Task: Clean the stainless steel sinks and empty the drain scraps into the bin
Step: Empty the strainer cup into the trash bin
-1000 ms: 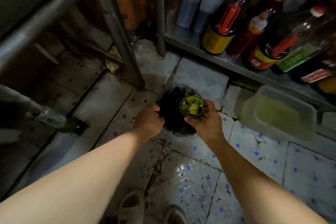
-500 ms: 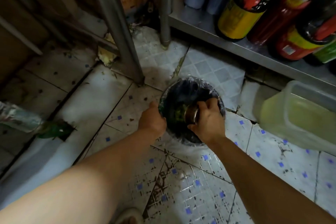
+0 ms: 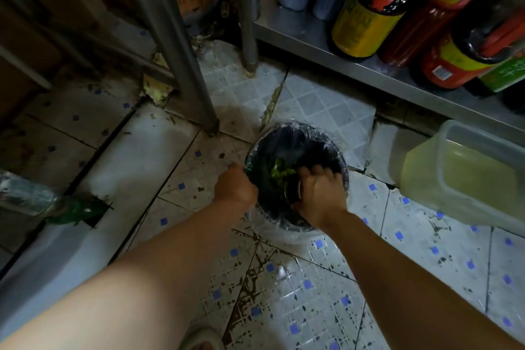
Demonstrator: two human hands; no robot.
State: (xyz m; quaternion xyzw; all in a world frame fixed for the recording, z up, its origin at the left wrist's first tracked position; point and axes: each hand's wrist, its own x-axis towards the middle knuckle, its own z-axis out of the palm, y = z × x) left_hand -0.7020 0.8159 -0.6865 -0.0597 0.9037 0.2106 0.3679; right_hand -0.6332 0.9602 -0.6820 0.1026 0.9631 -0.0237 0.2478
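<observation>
A small round bin (image 3: 298, 133) with a dark bag liner stands on the tiled floor. My left hand (image 3: 235, 187) grips the liner at the bin's left rim. My right hand (image 3: 319, 190) holds a metal drain strainer (image 3: 294, 192) tipped on its side inside the bin's mouth. Green vegetable scraps (image 3: 279, 173) lie in the bin just left of the strainer. Most of the strainer is hidden under my fingers.
A steel table leg (image 3: 181, 45) stands just behind the bin on the left. A low steel shelf (image 3: 369, 65) with large sauce bottles (image 3: 366, 6) runs along the right. A clear plastic tub (image 3: 466, 173) sits right of the bin. A green bottle (image 3: 76, 212) lies at the left.
My right hand has turned the strainer over and lowered it into the bin. The green scraps have dropped out of it into the liner. The view has moved closer to the floor.
</observation>
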